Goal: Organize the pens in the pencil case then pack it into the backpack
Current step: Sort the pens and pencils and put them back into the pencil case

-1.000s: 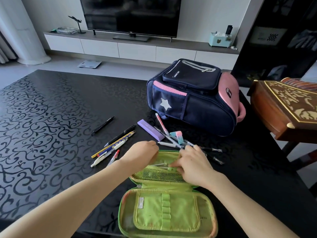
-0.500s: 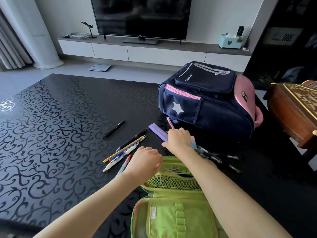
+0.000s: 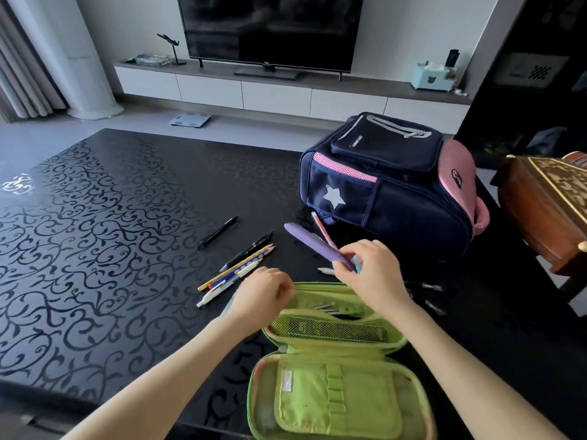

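Lime-green fabric pencil case (image 3: 336,389) is lying unzipped on the glossy black scroll-patterned table (image 3: 95,233). My left hand (image 3: 260,293) is pinching its upper rim, and my right hand (image 3: 371,274) is gripping one flat purple strip (image 3: 305,241) in curled fingers. Four bunched pens (image 3: 236,268) are lying alongside, with one navy backpack (image 3: 397,198) behind.

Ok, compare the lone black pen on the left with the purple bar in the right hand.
The black pen lies on the table, touched by nothing; the purple bar is gripped by the right hand. The black pen is thin; the purple bar is wider and flatter. The black pen slants up to the right, the purple bar up to the left. Both are long and outside the pencil case.
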`<state>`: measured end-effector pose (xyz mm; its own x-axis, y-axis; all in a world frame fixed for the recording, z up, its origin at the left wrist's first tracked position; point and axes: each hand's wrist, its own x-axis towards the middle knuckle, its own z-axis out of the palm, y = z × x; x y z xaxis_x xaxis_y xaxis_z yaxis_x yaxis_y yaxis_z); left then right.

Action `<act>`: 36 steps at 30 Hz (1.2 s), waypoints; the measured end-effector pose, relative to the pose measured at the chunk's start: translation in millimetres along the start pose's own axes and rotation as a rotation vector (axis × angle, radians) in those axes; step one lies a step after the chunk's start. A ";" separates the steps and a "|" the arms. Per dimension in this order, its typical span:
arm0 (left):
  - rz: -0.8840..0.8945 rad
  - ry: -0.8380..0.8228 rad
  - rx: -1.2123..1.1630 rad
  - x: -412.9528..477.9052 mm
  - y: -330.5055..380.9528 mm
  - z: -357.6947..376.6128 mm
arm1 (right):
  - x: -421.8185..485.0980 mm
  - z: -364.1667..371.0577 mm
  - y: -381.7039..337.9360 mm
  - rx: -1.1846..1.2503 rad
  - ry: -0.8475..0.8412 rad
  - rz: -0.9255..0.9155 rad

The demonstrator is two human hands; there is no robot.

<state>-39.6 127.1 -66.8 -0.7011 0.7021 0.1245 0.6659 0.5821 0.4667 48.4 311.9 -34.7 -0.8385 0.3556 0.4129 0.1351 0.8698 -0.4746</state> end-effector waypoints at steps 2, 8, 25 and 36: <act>-0.001 -0.011 -0.006 2.5 -0.1 -2.1 | -29.0 -31.5 5.1 0.077 -0.130 -0.036; 0.003 -0.018 -0.030 6.3 6.7 -9.7 | -69.3 -35.5 24.6 -0.117 -0.319 -0.134; 0.182 -0.048 0.140 -5.4 19.8 -1.7 | -68.8 -5.1 9.9 -0.383 -0.201 -0.075; 0.153 -0.196 0.319 -8.1 33.9 4.3 | -57.5 -26.4 14.2 -0.333 -0.364 -0.116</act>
<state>-10.3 142.8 -55.8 -0.5463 0.8375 -0.0118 0.8262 0.5412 0.1563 112.5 312.8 -44.7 -0.9796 0.1591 0.1226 0.1411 0.9796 -0.1434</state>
